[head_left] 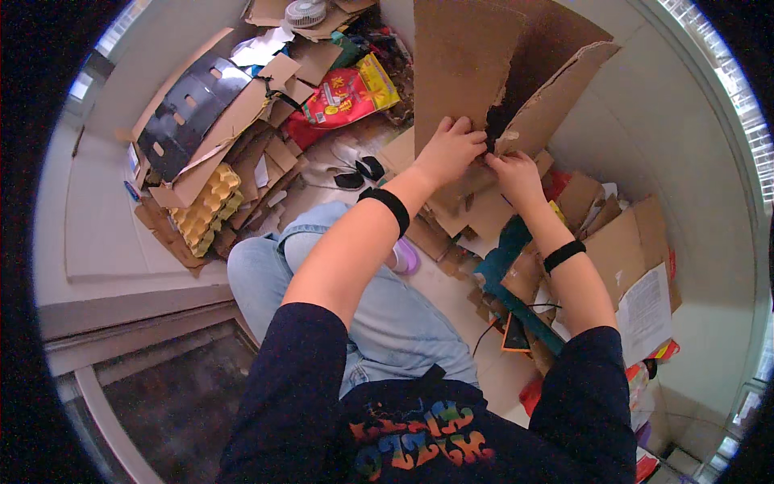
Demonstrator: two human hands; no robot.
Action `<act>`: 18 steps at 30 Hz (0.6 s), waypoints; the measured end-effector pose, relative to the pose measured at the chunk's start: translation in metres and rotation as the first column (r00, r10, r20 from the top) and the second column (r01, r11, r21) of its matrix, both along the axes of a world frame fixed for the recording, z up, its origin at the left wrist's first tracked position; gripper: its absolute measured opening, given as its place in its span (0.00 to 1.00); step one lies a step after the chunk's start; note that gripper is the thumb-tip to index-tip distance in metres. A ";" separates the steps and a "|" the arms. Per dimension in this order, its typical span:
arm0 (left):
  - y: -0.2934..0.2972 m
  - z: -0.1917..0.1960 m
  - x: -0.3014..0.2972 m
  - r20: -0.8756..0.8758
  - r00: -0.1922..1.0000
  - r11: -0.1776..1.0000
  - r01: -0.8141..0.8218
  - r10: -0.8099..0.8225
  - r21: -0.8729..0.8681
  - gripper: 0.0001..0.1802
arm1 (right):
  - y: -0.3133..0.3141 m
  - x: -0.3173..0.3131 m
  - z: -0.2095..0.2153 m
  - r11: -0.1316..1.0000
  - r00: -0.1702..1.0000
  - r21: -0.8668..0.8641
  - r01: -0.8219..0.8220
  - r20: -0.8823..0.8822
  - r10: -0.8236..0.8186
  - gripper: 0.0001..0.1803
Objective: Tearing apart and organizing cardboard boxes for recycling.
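A large brown cardboard box point(468, 64) stands upright in front of me, with ragged, torn edges along its opening. My left hand point(453, 152) grips the lower part of its left panel, fingers curled at the torn edge. Close beside it, my right hand point(518, 176) pinches the lower end of the right flap point(556, 93). Both hands are closed and nearly meet at the dark gap between the two panels. Fingertips on the inner side are partly hidden by the cardboard. Each forearm wears a black band.
Flattened cardboard, a black panel with slots point(191, 113) and a yellow egg tray point(207, 208) are piled at left. Farther back lie a red-and-yellow bag point(347, 95) and a small white fan point(305, 12). More cardboard, a teal object point(516, 294) and a printed sheet point(645, 315) crowd the right.
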State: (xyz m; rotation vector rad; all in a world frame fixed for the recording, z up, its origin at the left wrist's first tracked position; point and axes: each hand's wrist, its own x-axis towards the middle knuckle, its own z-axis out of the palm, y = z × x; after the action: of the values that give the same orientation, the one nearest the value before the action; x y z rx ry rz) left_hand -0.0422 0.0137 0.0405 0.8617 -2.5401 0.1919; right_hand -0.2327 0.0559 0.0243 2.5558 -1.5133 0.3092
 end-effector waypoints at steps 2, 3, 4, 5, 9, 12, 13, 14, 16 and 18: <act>-0.001 -0.003 0.002 -0.019 1.000 0.999 0.004 -0.005 -0.045 0.14 | -0.001 0.002 0.001 1.000 1.000 0.005 0.013 0.001 -0.013 0.16; -0.001 -0.005 0.003 -0.018 1.000 0.999 0.004 -0.005 -0.045 0.14 | 0.000 0.002 0.004 0.999 1.000 0.034 0.011 -0.025 -0.010 0.16; -0.001 -0.007 0.004 -0.018 1.000 0.999 0.002 -0.003 -0.049 0.14 | 0.001 0.003 0.006 0.998 0.999 0.064 0.010 -0.051 -0.006 0.16; -0.001 -0.009 0.005 -0.017 1.000 0.999 0.000 -0.001 -0.053 0.13 | 0.002 0.004 0.005 0.998 0.999 0.063 0.010 -0.049 -0.007 0.16; 0.000 -0.011 0.002 -0.038 0.997 0.997 0.058 -0.060 -0.044 0.13 | 0.003 -0.005 -0.008 1.000 1.000 -0.018 -0.008 0.027 0.008 0.17; 0.004 -0.011 0.002 -0.003 0.999 0.999 0.034 -0.034 -0.011 0.13 | 0.007 -0.006 -0.018 0.998 0.996 -0.046 -0.036 0.080 0.039 0.17; 0.004 -0.011 0.005 0.037 0.998 0.997 0.042 -0.045 0.063 0.15 | 0.007 -0.004 -0.018 0.999 0.996 -0.008 -0.040 0.081 0.041 0.18; 0.003 -0.012 0.007 0.077 0.995 0.990 0.046 -0.057 0.137 0.17 | 0.009 -0.004 -0.018 0.999 0.996 -0.012 -0.030 0.085 0.031 0.18; 0.003 -0.013 0.009 0.041 0.996 0.990 0.070 -0.076 0.121 0.17 | 0.013 0.000 -0.016 0.999 0.992 -0.017 -0.039 0.118 0.041 0.17; 0.005 -0.011 0.008 0.000 0.995 0.989 0.100 -0.101 0.109 0.18 | 0.015 0.000 -0.016 1.000 0.993 0.000 -0.015 0.120 0.015 0.17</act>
State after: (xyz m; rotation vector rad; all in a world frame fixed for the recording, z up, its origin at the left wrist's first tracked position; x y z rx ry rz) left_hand -0.0342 0.0183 0.0293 0.7716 -2.6115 0.0239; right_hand -0.2331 0.0712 0.0085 2.5934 -1.5343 0.4728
